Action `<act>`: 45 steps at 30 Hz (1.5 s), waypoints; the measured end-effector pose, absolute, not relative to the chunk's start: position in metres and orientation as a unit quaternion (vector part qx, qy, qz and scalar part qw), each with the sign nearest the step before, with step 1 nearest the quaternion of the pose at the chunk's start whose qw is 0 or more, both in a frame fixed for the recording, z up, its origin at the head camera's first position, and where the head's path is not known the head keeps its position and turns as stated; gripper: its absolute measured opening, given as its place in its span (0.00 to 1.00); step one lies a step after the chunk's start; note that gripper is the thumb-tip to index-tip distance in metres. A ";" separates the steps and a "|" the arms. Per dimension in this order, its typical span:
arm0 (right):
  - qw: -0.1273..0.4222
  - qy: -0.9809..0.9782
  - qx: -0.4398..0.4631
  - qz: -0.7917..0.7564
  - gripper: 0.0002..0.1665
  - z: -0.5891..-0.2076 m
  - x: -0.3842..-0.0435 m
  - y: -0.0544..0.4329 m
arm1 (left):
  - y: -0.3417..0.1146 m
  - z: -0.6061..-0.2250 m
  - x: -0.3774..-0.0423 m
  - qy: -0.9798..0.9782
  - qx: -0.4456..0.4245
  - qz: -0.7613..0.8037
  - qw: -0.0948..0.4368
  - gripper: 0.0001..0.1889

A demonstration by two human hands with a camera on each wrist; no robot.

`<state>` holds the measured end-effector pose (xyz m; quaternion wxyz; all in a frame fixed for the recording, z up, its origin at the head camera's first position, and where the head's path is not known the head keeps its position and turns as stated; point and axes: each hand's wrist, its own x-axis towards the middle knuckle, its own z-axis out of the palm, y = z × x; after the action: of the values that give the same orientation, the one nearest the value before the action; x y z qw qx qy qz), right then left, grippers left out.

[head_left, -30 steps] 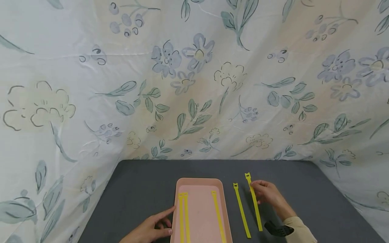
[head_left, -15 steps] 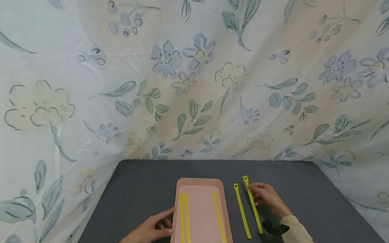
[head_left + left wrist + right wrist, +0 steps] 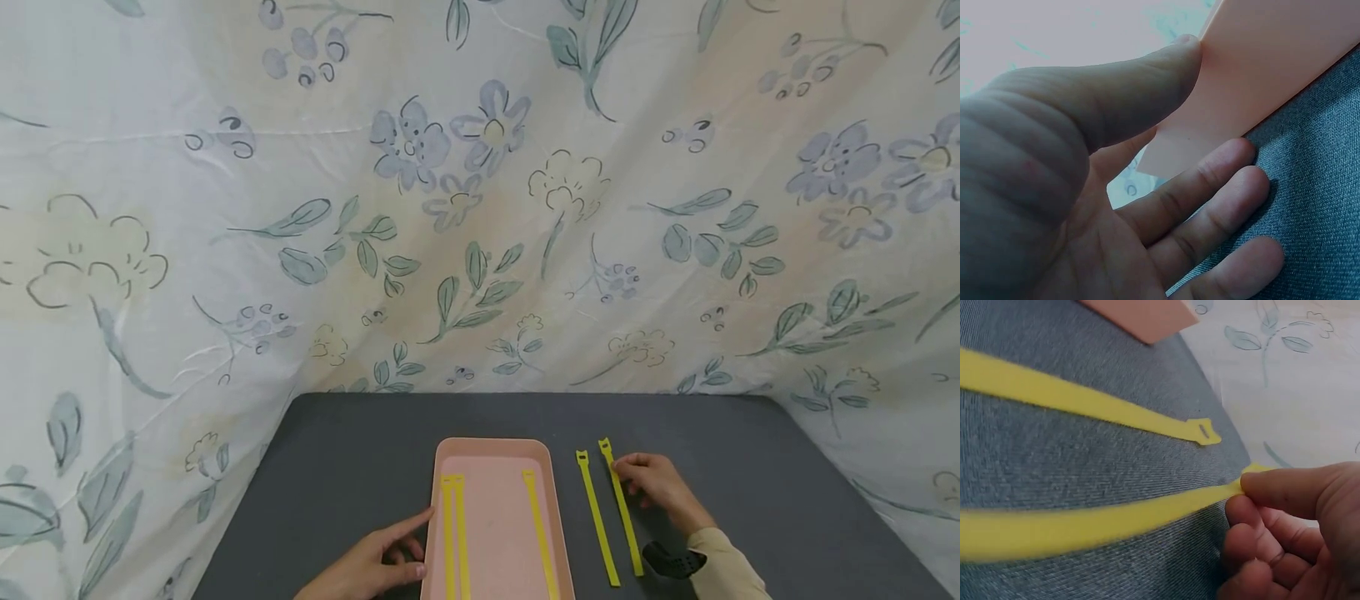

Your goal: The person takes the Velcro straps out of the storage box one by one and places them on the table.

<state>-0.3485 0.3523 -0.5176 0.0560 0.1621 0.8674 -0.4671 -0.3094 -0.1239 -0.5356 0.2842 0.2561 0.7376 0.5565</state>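
Observation:
My right hand point(image 3: 663, 487) pinches a yellow hook-and-loop cable tie point(image 3: 624, 521) between thumb and fingers, just below its slotted head. In the right wrist view the held tie point(image 3: 1085, 528) stretches away from the fingertips along the dark cloth. Left of it lies a second yellow cable tie point(image 3: 597, 521), roughly parallel and apart from it. With thumb and index fingertips, my left hand point(image 3: 371, 562) touches the left side of a pink tray point(image 3: 495, 447); its other fingers are spread below the tray wall point(image 3: 1241, 69) in the left wrist view.
Inside the tray two yellow cable ties point(image 3: 462, 533) lie side by side at the left, and another cable tie point(image 3: 540, 533) lies near the right wall. Dark grey cloth point(image 3: 360, 450) covers the table. A floral curtain point(image 3: 480, 208) hangs behind and around it.
My right hand has shifted slightly left and down with the pinched cable tie, bringing its head nearer the loose tie. The left hand and tray stay in place.

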 end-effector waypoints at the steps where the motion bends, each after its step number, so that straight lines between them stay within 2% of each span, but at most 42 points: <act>1: 0.051 0.872 0.160 -0.460 0.18 -0.518 -0.349 0.352 | -0.124 -0.535 -0.309 0.738 0.256 0.556 0.284 0.39; 5: 0.036 0.884 0.155 -0.441 0.14 -0.521 -0.349 0.349 | -0.124 -0.535 -0.309 0.738 0.258 0.556 0.282 0.39; 15: 0.022 0.898 0.140 -0.415 0.10 -0.525 -0.350 0.345 | -0.124 -0.535 -0.308 0.742 0.254 0.554 0.278 0.39; 33: 0.021 0.893 0.142 -0.426 0.10 -0.522 -0.351 0.345 | -0.123 -0.534 -0.310 0.744 0.249 0.553 0.281 0.39; 37: 0.025 0.881 0.143 -0.451 0.12 -0.512 -0.353 0.347 | -0.122 -0.533 -0.310 0.742 0.249 0.556 0.281 0.39; 45: 0.016 0.872 0.126 -0.473 0.15 -0.469 -0.365 0.337 | -0.120 -0.535 -0.311 0.741 0.247 0.559 0.277 0.39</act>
<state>-0.3652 0.3371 -0.4694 0.0156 0.1265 0.8718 -0.4730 -0.3113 -0.1200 -0.5347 0.2767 0.2465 0.7414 0.5595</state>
